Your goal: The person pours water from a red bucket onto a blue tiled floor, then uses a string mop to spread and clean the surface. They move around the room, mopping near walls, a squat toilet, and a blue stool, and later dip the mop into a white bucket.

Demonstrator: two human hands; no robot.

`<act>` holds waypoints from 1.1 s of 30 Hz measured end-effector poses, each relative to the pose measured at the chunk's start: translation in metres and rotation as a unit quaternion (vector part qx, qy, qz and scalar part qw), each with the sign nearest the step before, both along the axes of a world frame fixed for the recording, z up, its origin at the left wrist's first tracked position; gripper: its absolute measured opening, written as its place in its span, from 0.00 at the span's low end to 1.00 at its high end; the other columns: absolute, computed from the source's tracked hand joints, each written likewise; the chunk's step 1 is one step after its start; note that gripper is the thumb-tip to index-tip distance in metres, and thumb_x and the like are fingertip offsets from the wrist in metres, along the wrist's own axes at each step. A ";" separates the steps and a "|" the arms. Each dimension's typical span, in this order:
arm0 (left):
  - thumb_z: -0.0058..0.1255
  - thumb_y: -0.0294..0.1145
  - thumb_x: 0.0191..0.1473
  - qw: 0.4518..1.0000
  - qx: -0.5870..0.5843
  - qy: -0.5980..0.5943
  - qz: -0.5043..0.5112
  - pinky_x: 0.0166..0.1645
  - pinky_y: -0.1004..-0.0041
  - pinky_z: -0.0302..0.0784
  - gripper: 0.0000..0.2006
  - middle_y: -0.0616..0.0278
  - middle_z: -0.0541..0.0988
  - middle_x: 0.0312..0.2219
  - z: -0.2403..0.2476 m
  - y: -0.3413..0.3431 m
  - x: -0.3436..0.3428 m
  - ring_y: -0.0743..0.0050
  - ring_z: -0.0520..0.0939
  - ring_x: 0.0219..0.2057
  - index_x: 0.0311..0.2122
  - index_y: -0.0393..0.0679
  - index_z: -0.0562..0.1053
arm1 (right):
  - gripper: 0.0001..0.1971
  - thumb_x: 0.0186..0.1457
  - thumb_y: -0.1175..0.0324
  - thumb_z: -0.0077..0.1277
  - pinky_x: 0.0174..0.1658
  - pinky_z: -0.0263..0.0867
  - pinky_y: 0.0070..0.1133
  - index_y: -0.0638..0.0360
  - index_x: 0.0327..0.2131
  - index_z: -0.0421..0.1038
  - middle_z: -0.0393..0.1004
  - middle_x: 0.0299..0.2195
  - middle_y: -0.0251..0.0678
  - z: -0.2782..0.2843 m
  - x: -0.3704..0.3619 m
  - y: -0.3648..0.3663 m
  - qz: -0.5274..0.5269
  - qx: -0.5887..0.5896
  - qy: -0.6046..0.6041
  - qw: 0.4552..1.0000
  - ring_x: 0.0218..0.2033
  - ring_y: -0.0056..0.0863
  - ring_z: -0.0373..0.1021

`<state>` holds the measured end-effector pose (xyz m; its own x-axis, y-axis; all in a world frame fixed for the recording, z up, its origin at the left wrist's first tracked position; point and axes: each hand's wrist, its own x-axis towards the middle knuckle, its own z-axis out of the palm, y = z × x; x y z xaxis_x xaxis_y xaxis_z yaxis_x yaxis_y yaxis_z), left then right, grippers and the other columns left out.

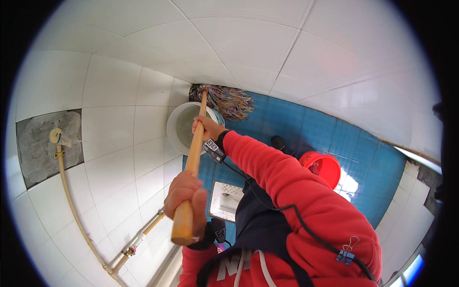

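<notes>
Both hands are gripping the mop handle (193, 158). My left hand (186, 193) is wrapping closed around the wood near its top end, close to my chest, fingers curled tight. My right hand (206, 127), in a red sleeve, is closing around the handle further down, just above the white bucket (178, 125). A small black device is sitting on each wrist, and a cable (287, 206) is running from the right one along the sleeve.

Further away, the mop head (228, 100) is hanging with its coloured strands spread out, just beyond the bucket and over the blue floor (315, 129), close to the corner of the white tiled wall. I cannot tell if the strands are touching the floor or the bucket rim.

Some risks, as I am judging them. The bucket is standing very near to the handle, so a wide swing could be knocking it and spilling it. The floor is looking shiny near the red bucket (325, 167), so it may be wet, and feet could be slipping there. Below me the floor toilet (224, 201) is lying open, and a step backward could be landing in it. The cable could be catching on the handle top. On the left, the pipe (76, 210) is running along the wall, and the handle could be hitting it.
</notes>
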<state>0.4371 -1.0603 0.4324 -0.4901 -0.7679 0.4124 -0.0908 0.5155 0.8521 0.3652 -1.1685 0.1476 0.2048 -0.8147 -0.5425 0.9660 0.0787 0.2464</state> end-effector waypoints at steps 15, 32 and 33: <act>0.34 0.41 0.54 0.956 0.008 0.205 0.209 0.26 0.72 0.55 0.17 0.71 0.52 0.09 0.104 0.048 0.040 0.78 0.54 0.13 0.16 0.49 0.53 | 0.08 0.45 0.74 0.42 0.30 0.63 0.25 0.58 0.16 0.58 0.60 0.15 0.36 0.097 0.003 0.042 0.094 0.024 -0.034 0.995 0.21 0.31 0.62; 0.32 0.30 0.52 0.934 0.099 0.289 0.186 0.24 0.69 0.64 0.08 0.67 0.62 0.10 0.095 0.146 0.176 0.74 0.66 0.13 0.22 0.47 0.56 | 0.09 0.45 0.78 0.41 0.36 0.61 0.24 0.58 0.15 0.57 0.59 0.13 0.30 0.164 -0.017 0.229 0.170 0.214 -0.070 0.959 0.19 0.25 0.59; 0.31 0.29 0.51 0.934 0.116 0.293 0.165 0.25 0.68 0.65 0.06 0.65 0.63 0.11 0.081 0.153 0.175 0.72 0.67 0.14 0.23 0.47 0.57 | 0.09 0.45 0.78 0.41 0.37 0.61 0.24 0.58 0.16 0.57 0.60 0.12 0.29 0.154 -0.024 0.246 0.169 0.240 -0.066 0.954 0.20 0.25 0.60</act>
<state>0.6124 -0.9068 0.5131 0.0469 -0.9397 0.3388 0.3062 0.3364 0.8906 0.3416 -0.9229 0.3012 0.5044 -0.3543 -0.7874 0.8633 0.2282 0.4502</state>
